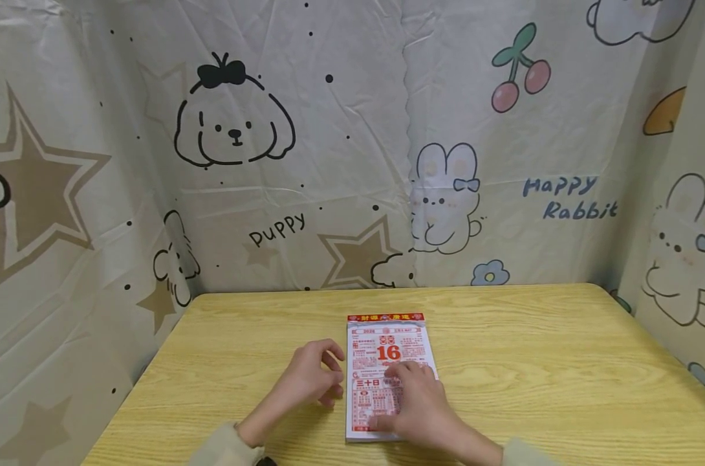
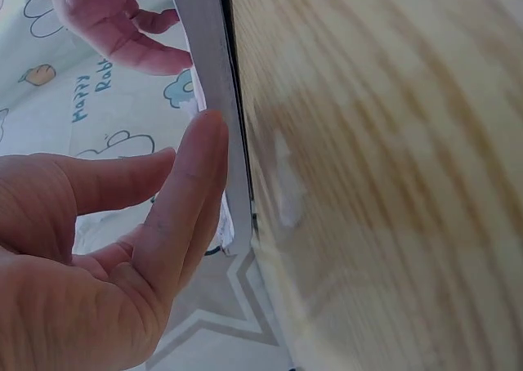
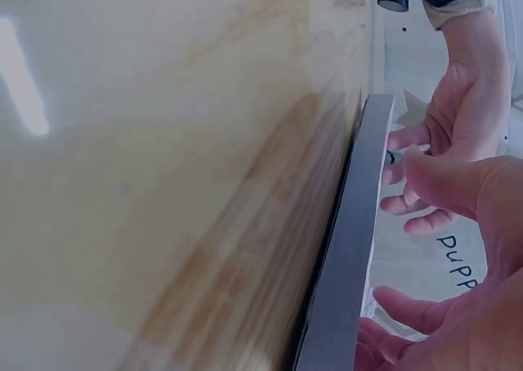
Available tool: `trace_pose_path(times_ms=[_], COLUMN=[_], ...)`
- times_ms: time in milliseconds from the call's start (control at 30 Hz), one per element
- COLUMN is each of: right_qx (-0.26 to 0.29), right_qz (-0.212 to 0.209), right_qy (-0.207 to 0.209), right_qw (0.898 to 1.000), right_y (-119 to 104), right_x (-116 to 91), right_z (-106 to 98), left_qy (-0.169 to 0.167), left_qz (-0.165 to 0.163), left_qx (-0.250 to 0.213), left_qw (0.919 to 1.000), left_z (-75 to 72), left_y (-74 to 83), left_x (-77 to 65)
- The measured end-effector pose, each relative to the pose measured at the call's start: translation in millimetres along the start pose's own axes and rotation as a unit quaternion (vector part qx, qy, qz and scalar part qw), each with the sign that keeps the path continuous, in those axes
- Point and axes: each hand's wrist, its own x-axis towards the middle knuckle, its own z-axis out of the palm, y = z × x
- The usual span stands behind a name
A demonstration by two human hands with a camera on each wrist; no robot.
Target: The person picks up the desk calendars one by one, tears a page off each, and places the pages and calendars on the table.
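Observation:
A thick tear-off calendar (image 1: 389,353) lies face up on the table, its red header strip at the far end and a large red 16 on the page. My left hand (image 1: 310,374) hovers by the calendar's left edge, fingers loosely bent and nothing between them. Over the lower right part of the page is my right hand (image 1: 420,406), its thumb and fingers spread apart and covering some print. The left wrist view has my left fingertips (image 2: 204,134) right at the pad's side. In the right wrist view, the pad's grey side (image 3: 351,224) runs below my right hand.
The yellow wood-grain table (image 1: 533,362) reaches back to a cloth backdrop (image 1: 352,129) printed with cartoon animals, stars and cherries. More of this cloth hangs at the left and right. A dark band (image 1: 266,461) shows at my left wrist.

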Motion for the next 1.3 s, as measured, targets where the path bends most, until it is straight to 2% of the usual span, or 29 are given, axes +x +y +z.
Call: trace_pose_path(times_ms=[167, 367, 1067, 1300], right_qx=[-0.013, -0.015, 0.011, 0.016], right_qz=[-0.004, -0.002, -0.008, -0.028], right_qy=[-0.018, -0.019, -0.016, 0.002], right_qw=[1.000, 1.000, 1.000, 0.999], right_y=[-0.1, 0.1, 3.6, 8.5], right_x=[-0.3, -1.2, -3.0, -4.0], right_z=[1.4, 1.6, -0.4, -1.7], left_qy=[-0.010, -0.017, -0.027, -0.026], left_qz=[-0.010, -0.013, -0.015, -0.015], left_qx=[0.004, -0.003, -0.004, -0.003], left_qw=[0.9999, 0.9998, 0.9995, 0.9995], left_z=[2.0, 4.3, 6.3, 5.9], left_y=[-1.7, -4.4, -5.3, -6.3], left_x=[3.1, 5.1, 2.7, 2.8])
